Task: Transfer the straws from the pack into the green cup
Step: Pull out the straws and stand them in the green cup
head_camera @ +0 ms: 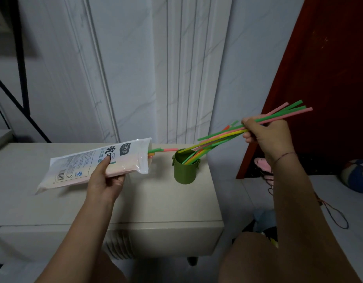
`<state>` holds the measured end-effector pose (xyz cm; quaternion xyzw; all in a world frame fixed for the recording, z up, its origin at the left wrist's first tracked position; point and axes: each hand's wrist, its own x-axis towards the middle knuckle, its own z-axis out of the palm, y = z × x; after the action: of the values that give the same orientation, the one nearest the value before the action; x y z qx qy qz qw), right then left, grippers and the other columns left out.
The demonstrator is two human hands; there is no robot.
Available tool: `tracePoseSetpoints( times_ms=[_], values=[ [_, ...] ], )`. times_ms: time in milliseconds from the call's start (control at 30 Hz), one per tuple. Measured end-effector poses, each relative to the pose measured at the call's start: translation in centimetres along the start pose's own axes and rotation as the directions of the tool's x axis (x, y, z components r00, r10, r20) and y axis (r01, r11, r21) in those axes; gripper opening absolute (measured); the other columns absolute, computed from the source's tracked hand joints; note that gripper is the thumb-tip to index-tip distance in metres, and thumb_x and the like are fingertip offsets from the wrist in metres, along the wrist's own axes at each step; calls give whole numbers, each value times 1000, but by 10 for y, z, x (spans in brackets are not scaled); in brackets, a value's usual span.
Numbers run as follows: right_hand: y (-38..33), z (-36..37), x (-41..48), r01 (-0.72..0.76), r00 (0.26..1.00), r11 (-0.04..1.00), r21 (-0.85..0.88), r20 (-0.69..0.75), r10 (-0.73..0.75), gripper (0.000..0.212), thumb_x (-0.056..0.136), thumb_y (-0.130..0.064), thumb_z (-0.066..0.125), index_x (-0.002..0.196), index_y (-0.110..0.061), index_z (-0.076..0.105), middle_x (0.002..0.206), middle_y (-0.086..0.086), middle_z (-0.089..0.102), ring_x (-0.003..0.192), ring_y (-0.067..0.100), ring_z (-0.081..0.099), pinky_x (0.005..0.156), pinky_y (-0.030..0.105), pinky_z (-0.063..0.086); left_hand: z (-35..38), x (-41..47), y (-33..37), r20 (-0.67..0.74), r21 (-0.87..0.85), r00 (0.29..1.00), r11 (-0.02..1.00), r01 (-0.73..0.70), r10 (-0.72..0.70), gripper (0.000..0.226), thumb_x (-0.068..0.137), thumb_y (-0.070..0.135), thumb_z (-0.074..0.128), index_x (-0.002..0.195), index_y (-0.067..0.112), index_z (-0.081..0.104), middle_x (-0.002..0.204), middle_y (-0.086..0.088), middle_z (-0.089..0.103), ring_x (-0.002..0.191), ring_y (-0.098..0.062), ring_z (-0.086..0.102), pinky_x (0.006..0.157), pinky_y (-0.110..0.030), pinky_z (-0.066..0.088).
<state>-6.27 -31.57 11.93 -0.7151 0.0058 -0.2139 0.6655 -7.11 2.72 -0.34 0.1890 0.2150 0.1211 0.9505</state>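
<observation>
My left hand (pixel 107 180) grips the white plastic straw pack (pixel 95 163) from below and holds it above the cabinet top, its open mouth toward the right. A few green, pink and orange straw ends (pixel 162 150) stick out of that mouth. The green cup (pixel 185 169) stands upright near the cabinet's right edge. My right hand (pixel 266 133) holds a bunch of green, pink and yellow straws (pixel 221 137) up and to the right of the cup. Their lower ends slant down into the cup's opening.
The beige cabinet top (pixel 95 205) ends just right of the cup, with a drop to the floor. A white panelled wall (pixel 135 68) rises behind. A dark red door (pixel 323 58) stands at the right, with slippers and a ball on the floor below it.
</observation>
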Motion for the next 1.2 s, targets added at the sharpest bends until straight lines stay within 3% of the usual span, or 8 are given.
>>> tracePoseSetpoints(
  times_ms=[133, 467, 833, 1000, 1200],
  values=[
    [1, -1, -2, -24, 1000, 999, -26, 11, 24, 13, 86, -8, 64, 74, -9, 61, 65, 9, 59, 40, 4, 56, 43, 14, 50, -1, -3, -1, 9, -18, 1000, 1000, -1, 1, 33, 86, 0, 64, 113, 16, 57, 89, -7, 78, 84, -22, 75, 63, -41, 61],
    [1, 0, -3, -15, 1000, 996, -89, 23, 17, 12, 86, -9, 64, 74, -8, 62, 62, 8, 59, 39, 4, 56, 44, 15, 50, 3, -5, 2, 20, -14, 1000, 1000, -15, 16, 37, 86, 1, 64, 118, 18, 56, 99, -6, 77, 95, -22, 73, 81, -43, 58],
    [28, 34, 11, -83, 986, 979, -185, 128, 107, 10, 83, -12, 67, 82, -3, 64, 60, 9, 61, 42, 7, 57, 45, 17, 51, 0, -1, 4, -12, -10, 1000, 1000, -16, 15, 38, 87, 1, 63, 121, 18, 57, 107, -5, 74, 98, -21, 72, 81, -41, 58],
    [46, 47, 15, -132, 972, 958, -254, 155, 175, 12, 82, -16, 68, 84, -4, 68, 59, 6, 63, 49, 11, 58, 51, 21, 51, -3, 6, 7, -36, 0, 999, 1000, -21, 21, 44, 88, 1, 62, 128, 18, 54, 113, -4, 73, 98, -20, 72, 68, -38, 60],
    [55, 52, 19, -117, 974, 978, -174, 173, 147, 6, 80, -14, 71, 79, -10, 66, 63, 6, 63, 49, 8, 58, 52, 18, 53, -6, 10, 6, -48, -9, 999, 1000, -18, 18, 41, 86, 1, 64, 123, 17, 55, 106, -5, 75, 96, -21, 72, 73, -39, 59]
  ],
)
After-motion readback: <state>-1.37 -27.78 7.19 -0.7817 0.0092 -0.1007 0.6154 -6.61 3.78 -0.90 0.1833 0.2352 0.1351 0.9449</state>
